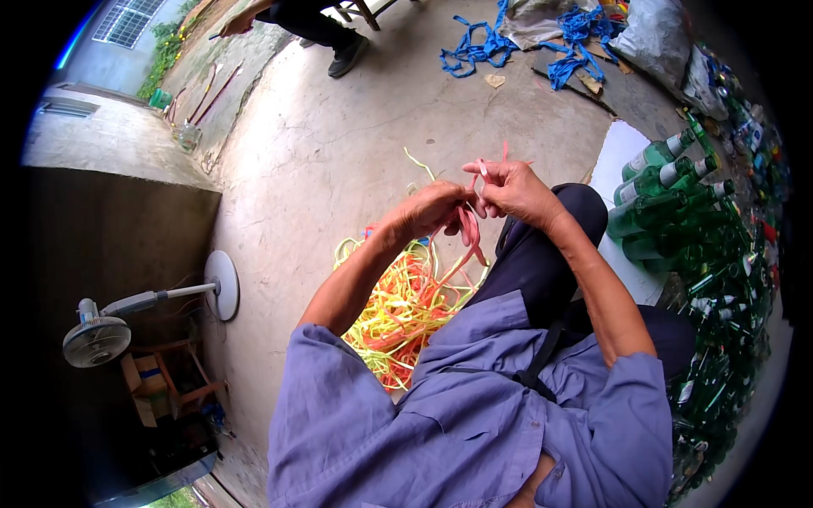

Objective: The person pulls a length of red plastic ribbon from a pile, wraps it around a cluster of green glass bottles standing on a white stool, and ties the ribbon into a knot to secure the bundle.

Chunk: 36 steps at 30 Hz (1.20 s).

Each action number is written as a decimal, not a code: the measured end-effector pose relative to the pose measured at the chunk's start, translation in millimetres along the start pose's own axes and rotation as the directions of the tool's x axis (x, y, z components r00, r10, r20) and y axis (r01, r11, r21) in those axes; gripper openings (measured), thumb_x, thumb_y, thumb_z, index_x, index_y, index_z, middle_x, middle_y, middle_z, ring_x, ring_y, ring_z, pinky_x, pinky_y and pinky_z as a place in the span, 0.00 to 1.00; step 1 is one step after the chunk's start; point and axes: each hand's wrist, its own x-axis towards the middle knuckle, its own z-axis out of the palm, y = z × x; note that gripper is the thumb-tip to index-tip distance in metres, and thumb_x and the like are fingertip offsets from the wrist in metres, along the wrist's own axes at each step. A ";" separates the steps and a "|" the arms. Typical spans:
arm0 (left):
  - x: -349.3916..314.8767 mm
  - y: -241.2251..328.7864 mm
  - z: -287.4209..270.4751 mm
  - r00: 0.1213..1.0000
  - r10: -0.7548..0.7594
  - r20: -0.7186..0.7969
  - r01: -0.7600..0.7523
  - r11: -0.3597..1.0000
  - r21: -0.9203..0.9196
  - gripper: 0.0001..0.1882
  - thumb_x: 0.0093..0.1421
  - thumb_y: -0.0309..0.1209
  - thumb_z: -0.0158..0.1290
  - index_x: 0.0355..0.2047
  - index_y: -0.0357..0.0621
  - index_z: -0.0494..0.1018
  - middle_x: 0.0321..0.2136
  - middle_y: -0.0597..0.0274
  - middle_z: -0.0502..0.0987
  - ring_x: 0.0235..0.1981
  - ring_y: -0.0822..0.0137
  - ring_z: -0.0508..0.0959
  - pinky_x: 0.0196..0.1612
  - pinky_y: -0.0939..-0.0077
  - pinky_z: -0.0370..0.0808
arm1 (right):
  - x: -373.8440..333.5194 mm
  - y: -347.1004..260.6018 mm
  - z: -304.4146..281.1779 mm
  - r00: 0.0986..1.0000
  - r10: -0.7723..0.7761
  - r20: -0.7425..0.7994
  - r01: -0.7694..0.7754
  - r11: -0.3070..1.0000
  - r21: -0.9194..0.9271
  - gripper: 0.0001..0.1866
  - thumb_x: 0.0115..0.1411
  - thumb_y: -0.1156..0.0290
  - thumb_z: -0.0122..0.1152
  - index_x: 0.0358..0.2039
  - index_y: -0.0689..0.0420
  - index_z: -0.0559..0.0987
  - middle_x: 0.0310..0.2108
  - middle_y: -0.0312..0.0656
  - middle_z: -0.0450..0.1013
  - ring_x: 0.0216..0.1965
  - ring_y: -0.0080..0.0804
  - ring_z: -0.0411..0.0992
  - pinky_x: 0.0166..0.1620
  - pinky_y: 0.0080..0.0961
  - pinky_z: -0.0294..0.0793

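In front of my chest, both hands are raised close together over a pink-red strip (471,234). My left hand (439,208) is closed around it, and a folded loop dangles below those fingers. My right hand (517,195) pinches another part of the strip near the fingertips, where a short end sticks up. A tangled pile of yellow and orange-red strips (396,309) lies on the floor below my left forearm. Some strands trail from the pile toward my hands. Exactly how the strip passes between my fingers is partly hidden.
Green glass bottles (669,207) are heaped along my right, beside a white board (622,161). Blue strips (478,46) and pale sacks (656,38) lie at the far right. A standing fan (97,340) is at the left. Another person's shoe (348,57) shows at the top.
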 end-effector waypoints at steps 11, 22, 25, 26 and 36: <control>-13.7 -10.2 -10.1 1.000 0.001 -0.027 -0.002 1.000 -0.016 0.21 0.68 0.44 0.47 0.42 0.36 0.75 0.23 0.63 0.78 0.23 0.73 0.77 0.27 0.80 0.69 | -4.5 13.7 -3.9 0.997 0.065 -0.037 -0.072 0.972 -0.223 0.09 0.56 0.73 0.55 0.21 0.62 0.77 0.14 0.34 0.71 0.14 0.19 0.67 0.18 0.20 0.68; -30.9 -16.2 -2.0 0.944 0.145 -0.295 -0.093 0.979 0.184 0.20 0.56 0.42 0.64 0.38 0.39 0.75 0.24 0.67 0.76 0.25 0.76 0.74 0.28 0.81 0.67 | -8.4 7.3 -10.9 0.976 0.140 -0.168 -0.159 0.981 -0.111 0.10 0.54 0.72 0.57 0.18 0.61 0.75 0.14 0.35 0.69 0.13 0.18 0.66 0.18 0.19 0.66; -25.5 -16.2 9.8 0.903 0.165 -0.396 -0.033 0.947 0.319 0.22 0.56 0.43 0.65 0.39 0.37 0.74 0.29 0.66 0.78 0.30 0.76 0.76 0.34 0.80 0.71 | -8.3 7.9 -12.2 0.979 0.153 -0.136 -0.165 0.983 -0.078 0.10 0.54 0.72 0.57 0.18 0.59 0.75 0.14 0.35 0.70 0.13 0.18 0.67 0.18 0.19 0.66; -19.9 -24.4 12.1 0.870 0.226 -0.439 -0.058 0.930 0.364 0.22 0.56 0.42 0.65 0.39 0.36 0.74 0.30 0.65 0.78 0.31 0.76 0.76 0.36 0.79 0.72 | -8.3 6.9 -11.9 0.978 0.165 -0.127 -0.173 0.983 -0.060 0.10 0.54 0.72 0.57 0.18 0.59 0.75 0.14 0.36 0.71 0.13 0.18 0.67 0.18 0.19 0.66; -6.5 -53.0 20.2 0.733 0.424 -0.532 -0.150 0.864 0.481 0.13 0.65 0.30 0.52 0.44 0.34 0.76 0.35 0.63 0.81 0.37 0.75 0.77 0.41 0.79 0.74 | -12.0 2.4 -12.5 0.977 0.165 -0.132 -0.169 0.986 -0.015 0.11 0.56 0.71 0.59 0.18 0.59 0.75 0.15 0.35 0.70 0.13 0.18 0.66 0.17 0.18 0.65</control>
